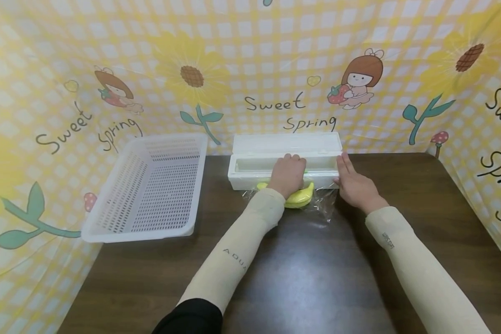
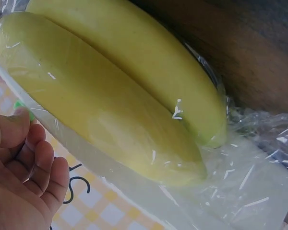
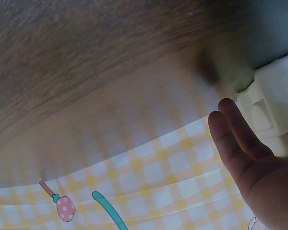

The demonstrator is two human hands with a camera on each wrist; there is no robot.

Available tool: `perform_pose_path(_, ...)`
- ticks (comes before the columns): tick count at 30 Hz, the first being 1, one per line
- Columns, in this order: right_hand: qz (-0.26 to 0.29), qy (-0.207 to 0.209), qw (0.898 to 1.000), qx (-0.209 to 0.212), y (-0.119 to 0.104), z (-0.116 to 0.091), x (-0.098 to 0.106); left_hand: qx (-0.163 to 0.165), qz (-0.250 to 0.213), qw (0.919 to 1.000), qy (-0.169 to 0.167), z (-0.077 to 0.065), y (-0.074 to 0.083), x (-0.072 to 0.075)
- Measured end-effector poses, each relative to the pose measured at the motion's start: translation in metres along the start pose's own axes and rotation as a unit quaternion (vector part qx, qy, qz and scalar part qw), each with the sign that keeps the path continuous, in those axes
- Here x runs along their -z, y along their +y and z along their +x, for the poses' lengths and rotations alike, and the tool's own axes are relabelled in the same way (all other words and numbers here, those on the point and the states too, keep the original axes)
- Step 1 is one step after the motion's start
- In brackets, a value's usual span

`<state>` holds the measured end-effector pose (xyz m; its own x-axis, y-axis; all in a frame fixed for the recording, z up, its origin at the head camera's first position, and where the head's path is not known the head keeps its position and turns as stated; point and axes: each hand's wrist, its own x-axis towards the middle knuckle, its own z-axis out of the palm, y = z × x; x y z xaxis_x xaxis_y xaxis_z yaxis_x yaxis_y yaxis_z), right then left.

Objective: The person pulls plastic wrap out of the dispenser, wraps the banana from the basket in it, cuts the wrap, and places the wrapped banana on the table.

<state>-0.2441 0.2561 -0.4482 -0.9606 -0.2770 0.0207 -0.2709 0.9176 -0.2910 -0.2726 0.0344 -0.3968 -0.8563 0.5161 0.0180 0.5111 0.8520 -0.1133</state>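
A white plastic-wrap dispenser box [image 1: 243, 181] lies lengthwise at the back of the table, its lid [image 1: 285, 143] raised. Clear plastic film [image 1: 326, 204] hangs from its front edge and covers yellow bananas [image 1: 300, 198]; two bananas [image 2: 101, 110] show close up in the left wrist view. My left hand [image 1: 287, 175] reaches over the film at the box's front. Its thumb and forefinger pinch a small green slider [image 2: 25, 110] on the box edge. My right hand [image 1: 359, 189] rests against the box's right end, fingers [image 3: 230, 139] fairly straight.
A white perforated plastic basket [image 1: 196, 185] stands at the left of the dark wooden table [image 1: 317, 287]. A yellow checked cloth [image 1: 254, 60] with printed flowers hangs behind the table and along both sides.
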Motion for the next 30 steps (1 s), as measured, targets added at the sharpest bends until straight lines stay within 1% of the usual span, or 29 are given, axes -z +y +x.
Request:
perform_pose_path(18,0.003,-0.001,1.000,-0.001,-0.0002,-0.0014,-0.0024,-0.010,0.020,0.9996,0.017,-0.0035,-0.0021,-0.0059)
perform_pose_path(30,0.005,0.008,1.000,0.002,0.0001,-0.0010,-0.0016,-0.019,0.049,0.9983,0.025,-0.0030,-0.0020,-0.0055)
